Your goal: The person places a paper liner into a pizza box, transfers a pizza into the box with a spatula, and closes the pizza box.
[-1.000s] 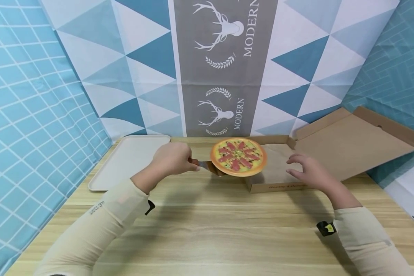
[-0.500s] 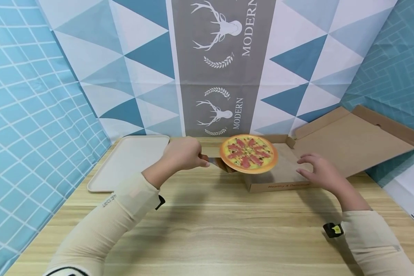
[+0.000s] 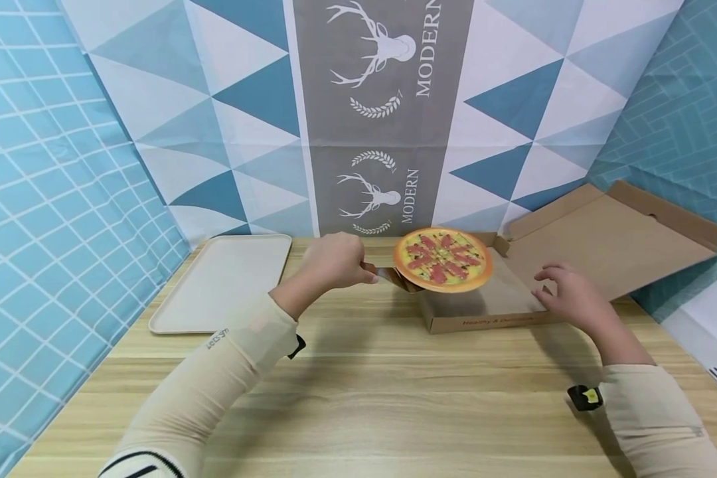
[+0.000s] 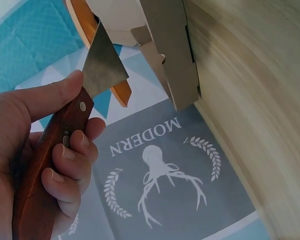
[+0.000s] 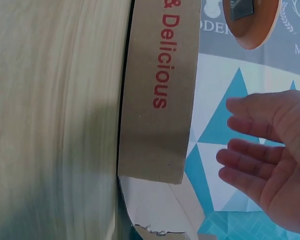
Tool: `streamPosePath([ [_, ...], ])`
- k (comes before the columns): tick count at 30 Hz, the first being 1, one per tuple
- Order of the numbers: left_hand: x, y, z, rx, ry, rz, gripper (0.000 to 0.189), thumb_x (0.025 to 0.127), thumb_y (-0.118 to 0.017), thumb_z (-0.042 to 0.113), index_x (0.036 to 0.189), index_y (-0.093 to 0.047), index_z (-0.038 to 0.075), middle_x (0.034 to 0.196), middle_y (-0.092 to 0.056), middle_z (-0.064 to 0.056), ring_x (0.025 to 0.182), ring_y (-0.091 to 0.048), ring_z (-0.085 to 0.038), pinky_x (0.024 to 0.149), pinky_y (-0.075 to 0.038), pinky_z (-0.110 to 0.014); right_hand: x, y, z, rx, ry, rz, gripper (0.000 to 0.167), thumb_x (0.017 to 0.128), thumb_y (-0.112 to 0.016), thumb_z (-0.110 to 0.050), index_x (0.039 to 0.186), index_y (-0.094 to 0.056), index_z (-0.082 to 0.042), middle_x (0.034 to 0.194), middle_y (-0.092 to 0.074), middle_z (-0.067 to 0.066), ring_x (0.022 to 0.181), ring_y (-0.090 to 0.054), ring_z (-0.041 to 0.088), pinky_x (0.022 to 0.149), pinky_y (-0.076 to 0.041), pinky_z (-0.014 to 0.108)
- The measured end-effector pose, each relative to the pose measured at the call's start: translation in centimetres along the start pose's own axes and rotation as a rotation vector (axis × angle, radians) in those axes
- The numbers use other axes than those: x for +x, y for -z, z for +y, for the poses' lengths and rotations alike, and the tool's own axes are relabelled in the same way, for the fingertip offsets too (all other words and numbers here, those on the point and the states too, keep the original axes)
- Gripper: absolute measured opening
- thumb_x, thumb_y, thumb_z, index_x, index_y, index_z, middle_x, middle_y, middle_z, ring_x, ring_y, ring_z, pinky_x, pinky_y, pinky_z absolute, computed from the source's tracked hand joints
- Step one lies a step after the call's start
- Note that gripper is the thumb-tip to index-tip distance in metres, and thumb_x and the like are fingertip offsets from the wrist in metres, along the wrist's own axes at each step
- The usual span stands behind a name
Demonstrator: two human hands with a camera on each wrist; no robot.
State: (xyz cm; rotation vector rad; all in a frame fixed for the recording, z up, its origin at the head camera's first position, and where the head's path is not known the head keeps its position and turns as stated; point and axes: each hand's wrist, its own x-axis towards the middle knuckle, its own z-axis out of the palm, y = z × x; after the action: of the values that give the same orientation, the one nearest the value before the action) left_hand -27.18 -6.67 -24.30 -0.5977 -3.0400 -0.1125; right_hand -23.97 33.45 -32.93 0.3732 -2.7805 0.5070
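In the head view my left hand (image 3: 336, 261) grips the wooden handle (image 4: 50, 170) of a pizza server (image 3: 400, 279). Its metal blade (image 4: 104, 65) lies under a round pizza (image 3: 443, 260), topped with red strips, that is held up in the air. Below and behind the pizza stands an open cardboard pizza box (image 3: 484, 323), the pizza covering its left part. My right hand (image 3: 575, 297) hovers above the box's right end, fingers bent loosely and holding nothing. From the right wrist view, the pizza's underside shows at the top, apart from this hand.
The box lid (image 3: 609, 232) is tilted back to the right. A pale rectangular tray (image 3: 227, 282) lies at the back left of the wooden table (image 3: 382, 411). Patterned wall coverings (image 3: 388, 133) rise right behind the table.
My left hand has moved right with the server and pizza, taking the pizza further over the box. My right hand has shifted right and slightly down.
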Motion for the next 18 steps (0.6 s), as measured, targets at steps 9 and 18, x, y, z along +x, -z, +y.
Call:
streamPosePath([
  [9,1.7,-1.2,0.8,-0.011,0.020,0.035,0.044,0.077,-0.076,0.052,0.053,-0.055,0.022,0.057,-0.048,0.008,0.061,-0.050,-0.015,0.042,-0.039,-0.033,-0.3,0.1,1.1,-0.029,-0.142,-0.035,0.037,0.091,-0.063,-0.015,0.113,-0.059,0.015,0.119,-0.051,0.038,0.101,-0.053,0.053,0.077,-0.046,0.062],
  [18,3.3,-2.4,2.0,0.032,0.006,0.058,0.045,0.076,-0.076,0.054,0.057,-0.052,0.021,0.063,-0.053,0.006,0.066,-0.053,-0.016,0.047,-0.044,-0.037,-0.4,0.1,1.8,-0.007,-0.224,-0.065,0.043,0.091,-0.063,-0.019,0.118,-0.057,0.014,0.112,-0.057,0.038,0.099,-0.056,0.052,0.071,-0.049,0.058],
])
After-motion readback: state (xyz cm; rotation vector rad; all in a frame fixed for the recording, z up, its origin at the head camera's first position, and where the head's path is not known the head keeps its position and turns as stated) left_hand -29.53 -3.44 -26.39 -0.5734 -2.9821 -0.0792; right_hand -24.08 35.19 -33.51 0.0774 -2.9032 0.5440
